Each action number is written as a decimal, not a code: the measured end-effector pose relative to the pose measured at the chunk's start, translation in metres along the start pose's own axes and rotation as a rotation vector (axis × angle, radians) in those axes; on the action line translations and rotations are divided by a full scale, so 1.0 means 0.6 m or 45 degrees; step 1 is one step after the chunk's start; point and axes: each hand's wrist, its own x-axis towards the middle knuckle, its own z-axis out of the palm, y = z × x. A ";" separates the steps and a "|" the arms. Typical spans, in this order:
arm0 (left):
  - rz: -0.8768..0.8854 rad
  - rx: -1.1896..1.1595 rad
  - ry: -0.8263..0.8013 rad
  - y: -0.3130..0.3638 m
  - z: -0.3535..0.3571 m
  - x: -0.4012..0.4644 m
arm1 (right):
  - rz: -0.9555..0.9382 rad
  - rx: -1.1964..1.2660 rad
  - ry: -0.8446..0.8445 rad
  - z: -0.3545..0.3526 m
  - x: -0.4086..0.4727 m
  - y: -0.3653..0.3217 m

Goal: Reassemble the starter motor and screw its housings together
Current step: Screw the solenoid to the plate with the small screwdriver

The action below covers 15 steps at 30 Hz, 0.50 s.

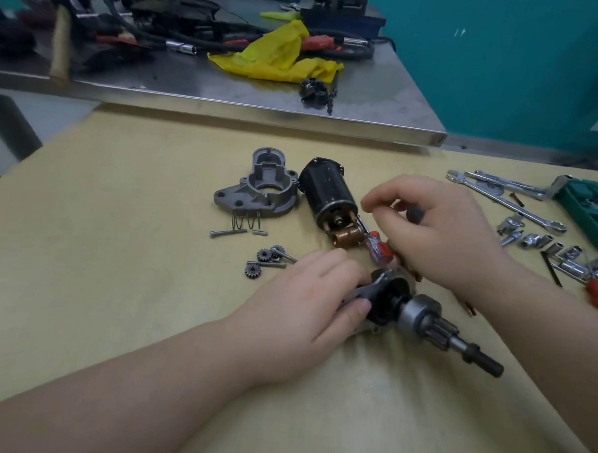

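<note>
My left hand [308, 295] grips the heavy, rigid gear shaft [424, 317] by its collar, my right hand [427, 228] pinching a small screwdriver [375, 245].

I see through one head-worn wide-angle camera, looking forward and down, close over the yellow tabletop [116, 287]; steel bench [228, 93] fills the upper left.

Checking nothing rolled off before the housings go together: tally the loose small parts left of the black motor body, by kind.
Small toothed steel gears: 3
Long steel bolts: 2
Wire coil springs: 2
Short steel pin: 1
Grey cast aluminium nose housing: 1
Total: 9
</note>
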 end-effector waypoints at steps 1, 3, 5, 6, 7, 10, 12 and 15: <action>0.004 0.005 0.010 0.000 0.000 0.000 | -0.033 -0.022 -0.096 0.004 0.010 -0.013; 0.010 0.002 0.032 -0.001 0.002 -0.001 | -0.060 -0.125 -0.303 0.018 0.033 -0.035; 0.013 -0.001 0.046 -0.003 0.002 -0.003 | -0.059 -0.282 -0.485 0.037 0.055 -0.054; 0.015 0.009 0.054 -0.003 0.002 -0.004 | -0.053 -0.353 -0.565 0.048 0.065 -0.062; 0.015 0.021 0.056 -0.004 0.002 -0.005 | -0.047 -0.412 -0.637 0.059 0.074 -0.070; 0.013 0.052 0.026 -0.005 0.003 -0.008 | -0.018 -0.576 -0.797 0.093 0.096 -0.089; 0.025 0.073 0.024 -0.005 0.004 -0.008 | -0.003 -0.735 -0.838 0.115 0.107 -0.096; 0.025 0.056 0.028 -0.005 0.005 -0.006 | -0.012 -0.907 -0.834 0.137 0.114 -0.102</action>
